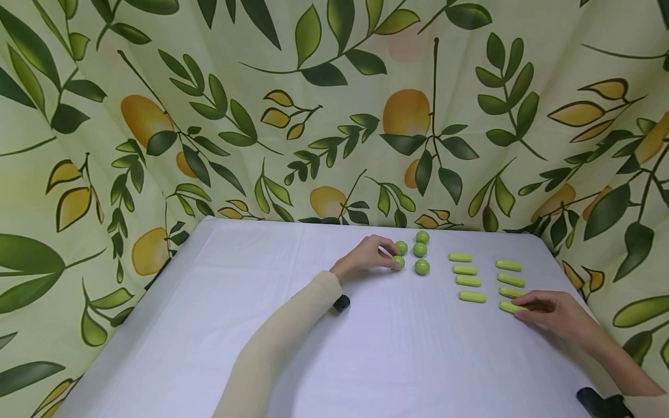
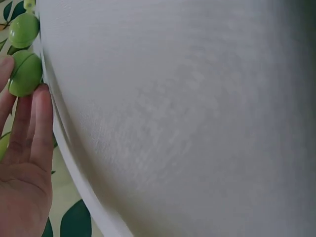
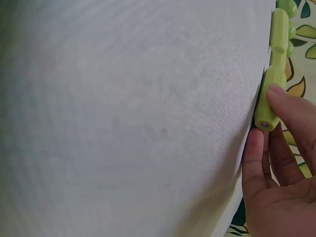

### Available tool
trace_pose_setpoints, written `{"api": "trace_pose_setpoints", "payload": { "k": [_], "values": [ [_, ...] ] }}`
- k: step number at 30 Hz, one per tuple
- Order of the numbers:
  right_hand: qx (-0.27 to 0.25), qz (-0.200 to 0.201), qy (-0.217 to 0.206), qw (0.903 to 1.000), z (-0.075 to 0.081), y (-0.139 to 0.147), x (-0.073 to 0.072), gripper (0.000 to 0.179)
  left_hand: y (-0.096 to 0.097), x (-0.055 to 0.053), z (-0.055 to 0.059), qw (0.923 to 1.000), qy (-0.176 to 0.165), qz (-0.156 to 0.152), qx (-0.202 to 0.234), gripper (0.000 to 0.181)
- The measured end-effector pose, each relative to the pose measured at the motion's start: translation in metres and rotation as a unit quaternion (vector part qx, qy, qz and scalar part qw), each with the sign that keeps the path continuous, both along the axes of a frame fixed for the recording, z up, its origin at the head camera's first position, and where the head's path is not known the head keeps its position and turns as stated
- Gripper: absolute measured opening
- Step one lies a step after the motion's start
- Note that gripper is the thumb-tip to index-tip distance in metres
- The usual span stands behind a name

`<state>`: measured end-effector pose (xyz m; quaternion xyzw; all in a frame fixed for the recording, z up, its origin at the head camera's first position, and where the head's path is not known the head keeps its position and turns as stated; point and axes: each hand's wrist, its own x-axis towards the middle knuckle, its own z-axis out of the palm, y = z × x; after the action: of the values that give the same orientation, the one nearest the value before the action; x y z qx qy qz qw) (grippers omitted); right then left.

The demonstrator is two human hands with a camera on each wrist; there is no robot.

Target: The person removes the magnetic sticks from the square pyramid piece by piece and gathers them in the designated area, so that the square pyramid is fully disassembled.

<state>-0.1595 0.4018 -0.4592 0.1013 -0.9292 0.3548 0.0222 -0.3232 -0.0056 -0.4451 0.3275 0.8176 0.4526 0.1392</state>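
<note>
At the far middle of the table my left hand (image 1: 370,253) holds the near-left one of several small green balls (image 1: 398,263). In the left wrist view that ball (image 2: 25,73) shows a seam around it, with the thumb on one side and fingertips at its lower edge. My right hand (image 1: 559,313) pinches the nearest light-green ribbed stick (image 1: 511,307) of the right column. The right wrist view shows the thumb resting on this stick (image 3: 269,101), which has a small hole in its end, and the fingers below it.
Another ball (image 1: 421,267) lies just right of the held one, with more behind. Between the hands runs a left column of sticks (image 1: 472,296). A white cloth covers the table (image 1: 397,354); a leaf-patterned curtain (image 1: 324,157) hangs close behind it.
</note>
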Motion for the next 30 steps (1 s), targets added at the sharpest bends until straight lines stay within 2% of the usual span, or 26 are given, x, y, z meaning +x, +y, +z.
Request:
{"api": "trace_pose_setpoints", "payload": {
  "k": [9,22,30],
  "values": [
    [0.005,-0.004,-0.002,1.0000,0.001,0.000,0.001,0.022,0.006,0.002,-0.002,0.9998,0.015,0.015,0.001,0.022],
    [0.004,-0.001,-0.010,0.9999,0.002,0.000,0.002,0.023,0.012,0.002,-0.003,0.9995,0.008,0.023,-0.020,0.024],
    [-0.002,0.004,-0.002,1.0000,0.000,0.000,0.000,0.022,0.010,0.004,0.001,0.9995,-0.005,0.024,-0.020,0.025]
  ]
}}
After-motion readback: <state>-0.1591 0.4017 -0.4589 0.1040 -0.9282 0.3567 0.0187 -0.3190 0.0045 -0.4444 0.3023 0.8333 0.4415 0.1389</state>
